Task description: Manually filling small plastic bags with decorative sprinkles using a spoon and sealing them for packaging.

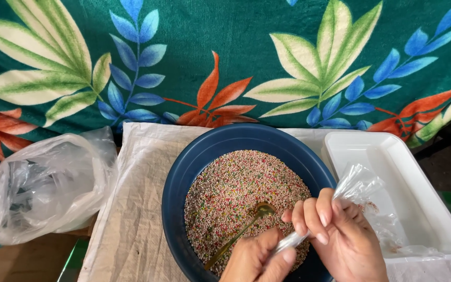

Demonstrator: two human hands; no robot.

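A dark blue round bowl (184, 172) holds a heap of tiny multicoloured beads (236, 183). A thin gold spoon (241, 230) lies in the beads, its bowl near the middle and its handle running toward my left hand (257, 258). My left hand pinches the twisted neck of a small clear plastic bag (358, 185) at the bowl's near rim. My right hand (335, 235) grips the same bag just above, fingers curled round it. The bag's open top flares up to the right, over the white tray.
A white rectangular plastic tray (424, 209) stands right of the bowl. A crumpled clear plastic bag (48, 183) lies at the left. Bowl and tray rest on a white woven cloth (131, 209). A green cloth with a leaf pattern (225, 57) hangs behind.
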